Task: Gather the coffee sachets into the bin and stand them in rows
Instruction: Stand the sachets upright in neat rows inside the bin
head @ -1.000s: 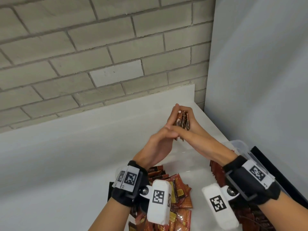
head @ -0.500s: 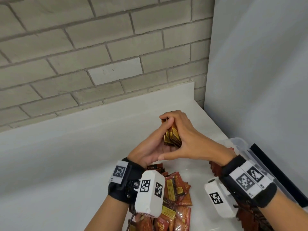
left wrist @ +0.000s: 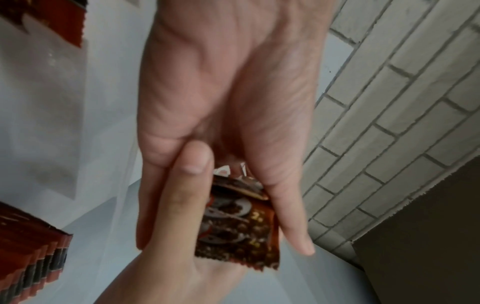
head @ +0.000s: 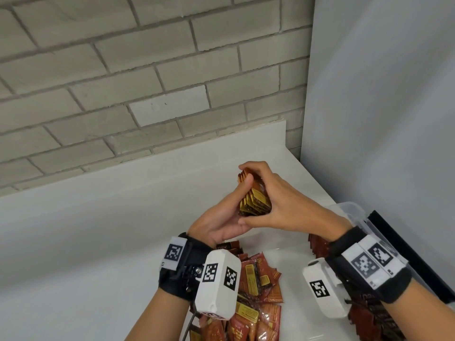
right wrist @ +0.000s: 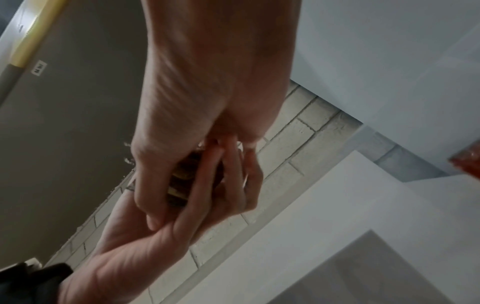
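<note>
Above the counter's far right, the left hand [head: 216, 221] and right hand [head: 278, 205] curl round a stack of glossy red-and-gold foil coffee sachets [head: 254, 201], likely light and slippery, best squeezed flat-faced.

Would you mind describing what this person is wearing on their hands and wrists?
Both forearms are bare, with no sleeves. Each wrist has a black strap carrying white tags with black square-code markers, plus a white boxy camera housing bearing similar markers. A thin dark cable hangs below the left housing.
</note>
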A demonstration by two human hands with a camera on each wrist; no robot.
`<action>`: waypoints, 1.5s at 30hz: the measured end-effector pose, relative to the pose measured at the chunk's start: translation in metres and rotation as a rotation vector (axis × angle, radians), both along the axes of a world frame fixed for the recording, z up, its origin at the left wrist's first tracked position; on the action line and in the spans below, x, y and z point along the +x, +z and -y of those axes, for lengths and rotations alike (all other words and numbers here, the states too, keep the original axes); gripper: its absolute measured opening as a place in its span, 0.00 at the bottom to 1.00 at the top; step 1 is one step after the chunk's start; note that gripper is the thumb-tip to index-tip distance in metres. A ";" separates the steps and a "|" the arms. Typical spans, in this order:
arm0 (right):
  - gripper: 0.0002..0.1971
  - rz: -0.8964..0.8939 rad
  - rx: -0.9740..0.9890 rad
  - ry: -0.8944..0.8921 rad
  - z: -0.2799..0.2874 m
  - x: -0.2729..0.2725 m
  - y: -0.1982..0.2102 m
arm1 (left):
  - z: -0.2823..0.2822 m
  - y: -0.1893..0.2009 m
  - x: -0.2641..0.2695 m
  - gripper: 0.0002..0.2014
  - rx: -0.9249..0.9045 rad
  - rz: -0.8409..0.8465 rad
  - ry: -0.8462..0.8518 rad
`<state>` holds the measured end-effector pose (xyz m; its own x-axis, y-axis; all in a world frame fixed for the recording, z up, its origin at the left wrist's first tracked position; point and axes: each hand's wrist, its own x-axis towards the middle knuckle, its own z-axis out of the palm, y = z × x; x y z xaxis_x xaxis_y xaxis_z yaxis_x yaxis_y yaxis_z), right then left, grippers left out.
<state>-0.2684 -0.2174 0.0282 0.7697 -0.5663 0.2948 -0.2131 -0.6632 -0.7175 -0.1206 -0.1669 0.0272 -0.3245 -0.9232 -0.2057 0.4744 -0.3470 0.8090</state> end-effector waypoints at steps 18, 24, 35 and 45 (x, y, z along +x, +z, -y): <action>0.18 0.283 0.295 -0.346 0.018 -0.010 0.011 | 0.004 0.003 0.000 0.13 0.000 -0.020 0.282; 0.04 0.497 0.351 -0.315 0.021 -0.016 0.014 | 0.004 0.007 -0.003 0.26 0.066 -0.008 0.314; 0.13 0.414 0.410 -0.123 0.022 -0.027 0.022 | 0.005 0.006 -0.002 0.08 0.015 -0.251 0.364; 0.19 0.445 0.770 -0.185 0.020 -0.025 0.023 | 0.008 0.004 -0.001 0.17 -0.134 -0.176 0.473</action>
